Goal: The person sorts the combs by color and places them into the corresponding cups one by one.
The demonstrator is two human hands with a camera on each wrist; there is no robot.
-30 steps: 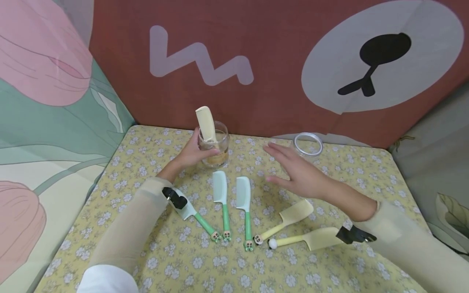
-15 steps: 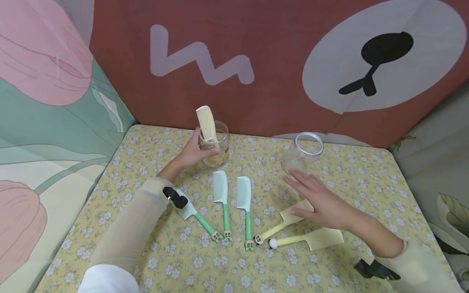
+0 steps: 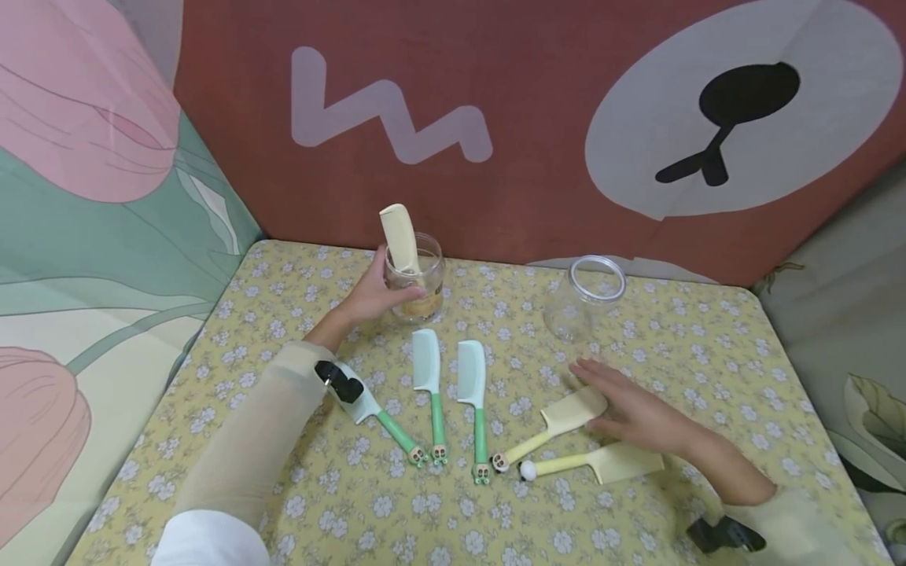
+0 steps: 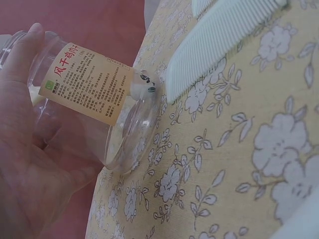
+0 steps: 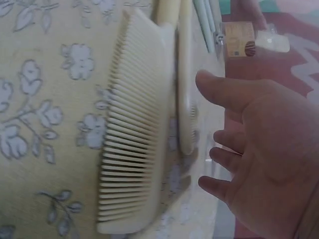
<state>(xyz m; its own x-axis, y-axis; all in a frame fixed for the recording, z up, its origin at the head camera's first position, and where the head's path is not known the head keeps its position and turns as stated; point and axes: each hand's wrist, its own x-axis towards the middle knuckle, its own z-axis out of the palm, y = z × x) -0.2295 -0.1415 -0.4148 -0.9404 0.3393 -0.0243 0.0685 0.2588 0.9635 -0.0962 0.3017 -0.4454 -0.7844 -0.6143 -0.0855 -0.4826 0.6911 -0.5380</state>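
My left hand [image 3: 371, 291] grips a clear plastic jar [image 3: 430, 305] at the back of the table, fingers and thumb wrapped round its side. Inside leans a cream-yellow comb [image 3: 399, 240], its toothed end up out of the mouth. Printed on the jar is a yellow paper label [image 4: 89, 82]. Over the right part of the table hovers my right hand [image 3: 640, 409], holding nothing, its fingertips beside the head of a yellow comb [image 3: 575, 410]. A second yellow comb [image 3: 626, 462] lies just below that hand; the right wrist view shows its teeth up close.
Two pale comb heads with green handles, a middle comb [image 3: 426, 363] and a right one [image 3: 470, 376], lie in front of the held jar. A third green-handled comb [image 3: 396, 436] lies partly under the left forearm. Another clear jar [image 3: 566, 314] stands uncapped at back right.
My right hand has moved from beside the back right jar toward me and right, down to the yellow combs. My left hand and its jar have stayed in place.
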